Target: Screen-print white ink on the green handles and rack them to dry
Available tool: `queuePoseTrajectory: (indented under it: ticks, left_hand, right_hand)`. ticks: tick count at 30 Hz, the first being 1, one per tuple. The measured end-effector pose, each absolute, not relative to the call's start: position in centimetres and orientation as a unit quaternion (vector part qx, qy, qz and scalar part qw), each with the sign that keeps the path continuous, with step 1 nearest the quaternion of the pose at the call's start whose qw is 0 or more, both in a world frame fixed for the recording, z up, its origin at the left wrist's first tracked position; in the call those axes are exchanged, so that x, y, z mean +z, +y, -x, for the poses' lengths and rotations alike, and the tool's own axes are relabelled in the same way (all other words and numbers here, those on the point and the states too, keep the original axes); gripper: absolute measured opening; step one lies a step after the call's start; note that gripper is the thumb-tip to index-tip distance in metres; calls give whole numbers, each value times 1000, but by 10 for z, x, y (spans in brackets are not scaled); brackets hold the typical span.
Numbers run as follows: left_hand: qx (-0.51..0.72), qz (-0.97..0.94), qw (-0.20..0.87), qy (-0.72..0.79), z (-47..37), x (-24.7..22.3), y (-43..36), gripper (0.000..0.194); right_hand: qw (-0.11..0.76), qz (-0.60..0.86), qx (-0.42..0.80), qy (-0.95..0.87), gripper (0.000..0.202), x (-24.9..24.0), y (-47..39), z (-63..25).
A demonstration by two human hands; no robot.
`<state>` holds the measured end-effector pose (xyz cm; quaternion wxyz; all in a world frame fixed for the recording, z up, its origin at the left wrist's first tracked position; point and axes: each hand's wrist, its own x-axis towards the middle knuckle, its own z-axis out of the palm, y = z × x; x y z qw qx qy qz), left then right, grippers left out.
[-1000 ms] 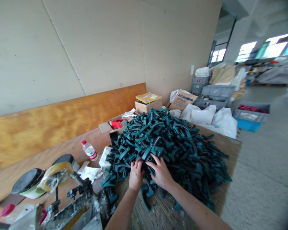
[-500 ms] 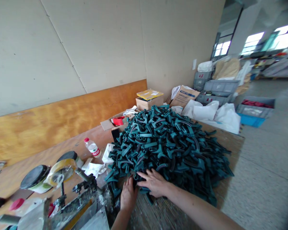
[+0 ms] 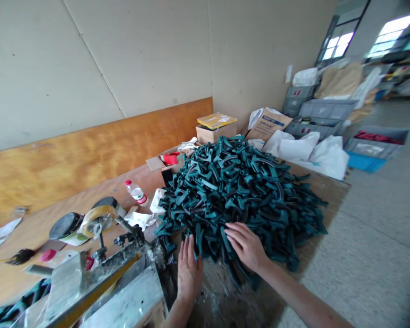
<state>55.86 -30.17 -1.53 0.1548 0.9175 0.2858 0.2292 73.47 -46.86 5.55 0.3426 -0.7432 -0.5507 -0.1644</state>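
A large heap of dark teal plastic handle-like parts (image 3: 232, 182), some with black curved strips or springs, covers the tabletop. My left hand (image 3: 189, 269) is at the heap's front left edge, fingers stretched out and close to the nearest parts, holding nothing that shows. On the heap's front right side rests my right hand (image 3: 248, 246), its fingers extended over several parts; the undersides of the fingers are hidden. Between the two hands, loose parts lie along the heap's front edge.
A metal fixture (image 3: 112, 278) with a tape roll (image 3: 97, 221) stands at left. Behind it are a black-lidded tub (image 3: 66, 228) and a plastic bottle (image 3: 136, 193). A cardboard box (image 3: 216, 133) sits behind the heap; grey crates (image 3: 328, 109) and white bags (image 3: 300, 148) are at right.
My hands have moved apart, the right one going right along the heap's front. Parts between them now lie differently. The camera view has shifted a little.
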Motion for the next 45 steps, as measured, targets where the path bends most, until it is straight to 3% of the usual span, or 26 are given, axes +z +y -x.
queuePoseTrajectory:
  ticks: [3, 6, 9, 14, 18, 22, 24, 29, 33, 38, 45]
  left_hand:
    - [148, -947, 172, 228, -552, -21, -347, 64]
    - [24, -958, 205, 200, -549, -25, -375, 77]
    - [-12, -951, 233, 204, -546, -22, -381, 74]
    - [27, -940, 248, 235, -529, -1, -366, 59]
    - [118, -919, 266, 265, -497, 21, -356, 43]
    - [200, -875, 299, 324, -448, 55, -346, 31]
    - [218, -844, 319, 371, -417, 72, -339, 28]
    - [315, -745, 340, 480, -326, 98, -314, 29]
    - [389, -604, 386, 578, -253, 107, -298, 40]
    - [473, -507, 359, 625, -189, 112, -286, 46]
    - [551, -460, 353, 600, -157, 131, -273, 48]
  right_hand:
    - [363, 817, -166, -415, 25, 8, -509, -728]
    - [319, 874, -84, -357, 30, -43, -525, -702]
    - [268, 889, -14, -371, 36, -69, -512, -676]
    - [248, 896, 88, -358, 36, -56, -475, -670]
    - [313, 870, 247, -292, 29, -37, -467, -682]
    - [410, 766, 411, -277, 53, -20, -480, -691]
    - [444, 708, 471, -283, 50, -7, -484, -696]
    - [380, 752, 375, -387, 40, 35, -462, -673]
    - [376, 724, 312, -488, 40, 54, -418, -592]
    - [360, 700, 272, -554, 39, 28, -373, -488]
    - [213, 709, 35, -671, 27, 16, -365, -468]
